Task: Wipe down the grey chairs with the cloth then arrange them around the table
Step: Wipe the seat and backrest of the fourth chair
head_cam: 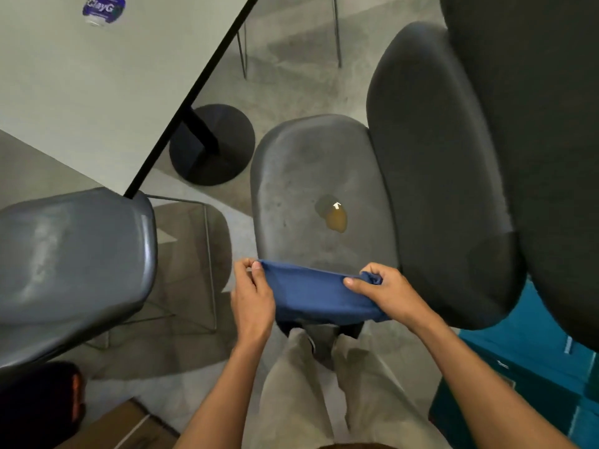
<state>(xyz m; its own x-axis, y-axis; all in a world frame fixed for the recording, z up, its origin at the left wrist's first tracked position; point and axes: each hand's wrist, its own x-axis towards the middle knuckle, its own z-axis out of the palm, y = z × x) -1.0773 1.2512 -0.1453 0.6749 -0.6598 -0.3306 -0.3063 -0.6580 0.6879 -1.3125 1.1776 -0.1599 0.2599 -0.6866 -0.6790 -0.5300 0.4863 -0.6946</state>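
Observation:
A blue cloth (316, 294) is stretched between my two hands over the near edge of a grey chair seat (304, 176). My left hand (252, 294) pinches its left corner, and my right hand (382, 293) grips its bunched right end. An amber puddle (337, 218) lies on that seat, just beyond the cloth. The chair's dark backrest (434, 176) rises on the right. A second grey chair (71, 264) stands to the left, partly under the corner of the white table (97, 92).
The table's black round base (214, 147) stands on the concrete floor beyond the seat. A purple-labelled container (103, 8) sits on the tabletop. Teal boxes (531, 377) are at lower right, a cardboard box (129, 426) and a dark object (39, 403) at lower left. Thin chair legs (337, 34) show far back.

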